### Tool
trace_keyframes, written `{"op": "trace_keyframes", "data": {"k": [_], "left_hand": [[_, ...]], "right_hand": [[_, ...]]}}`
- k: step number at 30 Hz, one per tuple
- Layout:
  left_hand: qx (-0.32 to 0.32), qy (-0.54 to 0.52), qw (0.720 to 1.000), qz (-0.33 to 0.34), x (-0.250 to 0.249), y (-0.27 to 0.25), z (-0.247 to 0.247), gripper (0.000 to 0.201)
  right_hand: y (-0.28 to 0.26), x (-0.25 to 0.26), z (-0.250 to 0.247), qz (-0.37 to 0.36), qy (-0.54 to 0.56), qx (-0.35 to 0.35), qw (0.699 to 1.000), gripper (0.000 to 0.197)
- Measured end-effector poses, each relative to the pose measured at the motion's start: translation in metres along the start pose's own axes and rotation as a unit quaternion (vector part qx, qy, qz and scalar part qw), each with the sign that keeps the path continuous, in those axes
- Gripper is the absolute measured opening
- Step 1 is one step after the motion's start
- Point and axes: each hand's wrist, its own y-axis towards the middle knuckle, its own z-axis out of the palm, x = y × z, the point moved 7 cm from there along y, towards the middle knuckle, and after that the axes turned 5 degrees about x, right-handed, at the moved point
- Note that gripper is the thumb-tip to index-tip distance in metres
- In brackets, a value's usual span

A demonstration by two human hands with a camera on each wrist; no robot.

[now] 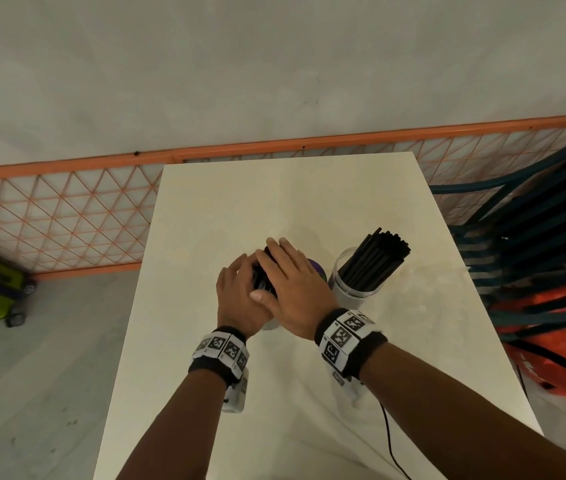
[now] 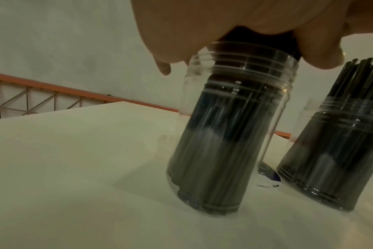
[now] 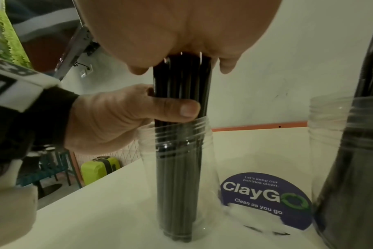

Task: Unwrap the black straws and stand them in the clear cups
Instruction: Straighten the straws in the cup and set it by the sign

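Right wrist view – left hand (image 3: 109, 118) grips straw bundle (image 3: 177, 168) in clear cup (image 3: 207, 161); right hand (image 1: 292, 282) flat, pressing tops.

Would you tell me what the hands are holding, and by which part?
The left hand grips the black straws just above the cup's rim; the right hand lies flat on their top ends.

Head view looks steeply down from above both hands, while each wrist view peers up close from low beneath its own palm, all three sharing the straw-filled cup (image 3: 177, 176) between the hands.
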Motion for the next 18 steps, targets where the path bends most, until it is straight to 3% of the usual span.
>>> {"op": "trace_keyframes", "data": {"k": [4,10,15,18], "left_hand": [[-0.012,-0.021,1.0,0.0,-0.009,0.001,-0.002,0.063],[0.0,0.014,1.0,0.023,-0.006,0.003,0.001,0.07],[-0.013,-0.003,1.0,0.004,-0.002,0.004,0.0,0.078],[-0.011,-0.018,1.0,0.008,-0.004,0.011,-0.004,0.07]], "right_hand": [[0.004,-0.007,-0.011,0.037,0.005,-0.024,0.999,0.064],[0.003,-0.008,-0.015,0.033,0.036,-0.023,0.999,0.074],[0.002,-0.014,-0.012,0.037,0.099,-0.021,0.994,0.076],[0.003,-0.011,-0.012,0.028,0.079,-0.035,0.996,0.073]]}}
